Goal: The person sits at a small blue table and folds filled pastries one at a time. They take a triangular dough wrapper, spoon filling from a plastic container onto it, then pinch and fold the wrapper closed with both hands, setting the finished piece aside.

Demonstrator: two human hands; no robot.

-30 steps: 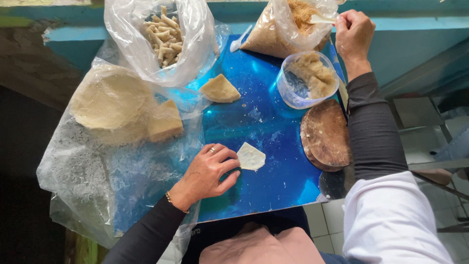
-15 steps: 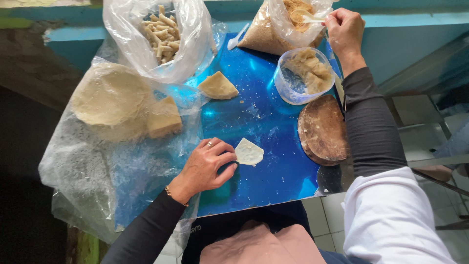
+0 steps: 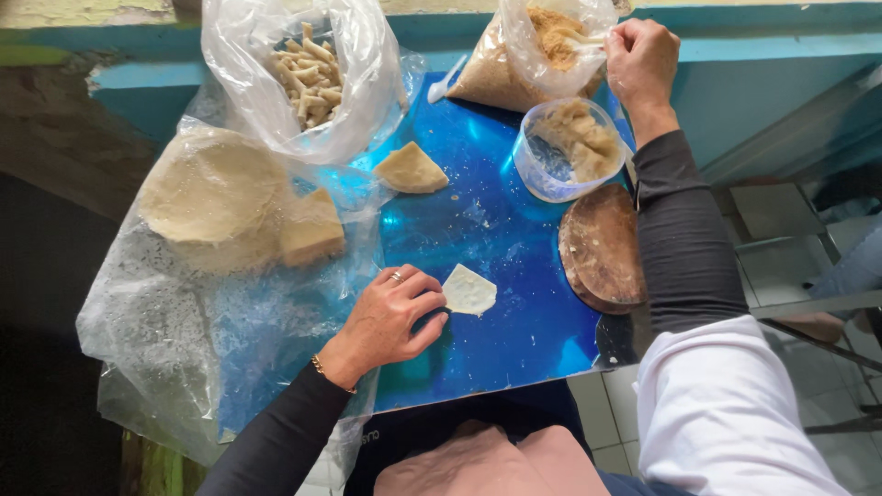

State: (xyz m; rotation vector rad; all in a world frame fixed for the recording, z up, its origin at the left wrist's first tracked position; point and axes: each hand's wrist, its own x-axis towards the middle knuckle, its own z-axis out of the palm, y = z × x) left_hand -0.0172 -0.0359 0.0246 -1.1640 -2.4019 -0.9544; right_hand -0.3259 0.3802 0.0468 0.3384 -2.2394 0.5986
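Note:
My left hand (image 3: 390, 321) rests on the shiny blue table (image 3: 496, 239), its fingertips touching a small folded piece of pale dough (image 3: 469, 291). My right hand (image 3: 640, 57) is raised at the far right, closed on a white spoon (image 3: 588, 41) that dips into a clear plastic bag of brown crumbly filling (image 3: 542, 50). Just below that hand stands a clear plastic cup (image 3: 570, 138) with more pale filling in it.
A stack of round flat dough sheets (image 3: 211, 197) and a cut wedge (image 3: 310, 228) lie on clear plastic at the left. A bag of rolled pastries (image 3: 308, 73) stands behind. Another folded wedge (image 3: 412, 171) lies mid-table. A round wooden board (image 3: 602, 248) sits at the right edge.
My right hand has shifted slightly left and up at the filling bag. My left hand stays by the folded dough piece.

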